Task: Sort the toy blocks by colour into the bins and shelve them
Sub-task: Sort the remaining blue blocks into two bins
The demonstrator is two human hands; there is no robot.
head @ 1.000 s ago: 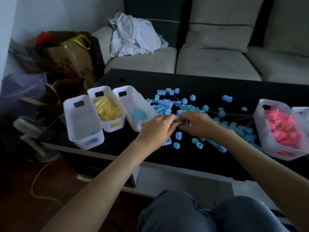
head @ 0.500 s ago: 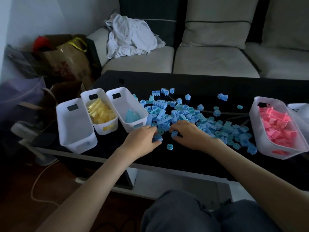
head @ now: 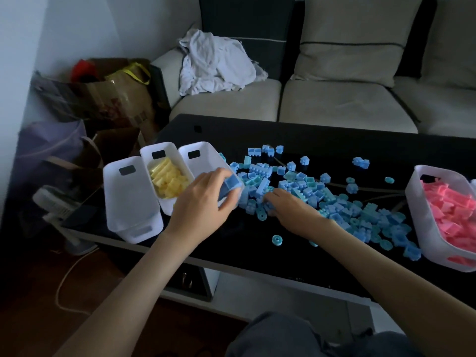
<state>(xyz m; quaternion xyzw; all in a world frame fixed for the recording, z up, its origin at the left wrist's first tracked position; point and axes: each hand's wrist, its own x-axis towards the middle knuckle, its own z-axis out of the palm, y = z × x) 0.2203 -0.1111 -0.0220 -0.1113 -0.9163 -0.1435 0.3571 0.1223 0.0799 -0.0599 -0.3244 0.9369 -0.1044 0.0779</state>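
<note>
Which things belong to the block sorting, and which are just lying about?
Job: left hand, gripping blue block; right hand, in the blue pile; yellow-block bin; pink-block bin; leftmost bin; bin beside the pile.
Lying about: white cloth; brown bags; fan.

Dim, bluish light. The top of the frame is brightest, on the sofa and wall; the lower left sinks into deep shadow. Blocks look soft-edged. Lines bow toward the edges.

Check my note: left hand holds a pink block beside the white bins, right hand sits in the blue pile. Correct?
Wrong colour: the head view shows the left hand holding a blue block, not pink, beside the white bins; the right hand sits in the blue pile.
</note>
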